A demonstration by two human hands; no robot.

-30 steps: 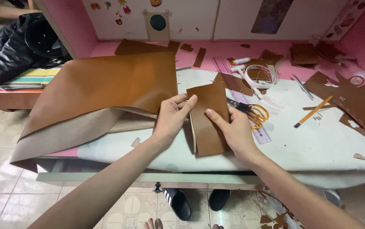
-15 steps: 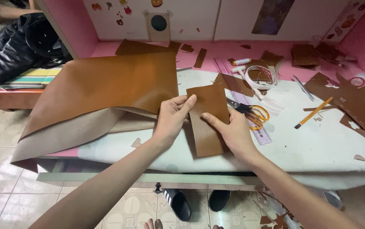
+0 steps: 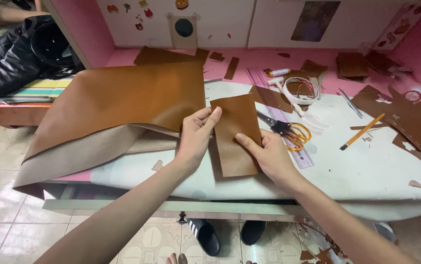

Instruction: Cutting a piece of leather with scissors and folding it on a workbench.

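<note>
Hands, left [image 3: 195,139] and right [image 3: 268,155], grasp a smooth rectangular brown leather piece [image 3: 236,134] by its edges.

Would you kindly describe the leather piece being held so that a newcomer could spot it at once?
Start at the white table and find the big brown sheet draped over its left end. Just right of it, the left hand and right hand hold a small rectangle between them. Unlike the ragged scraps at right, it is cleanly cut.
</note>
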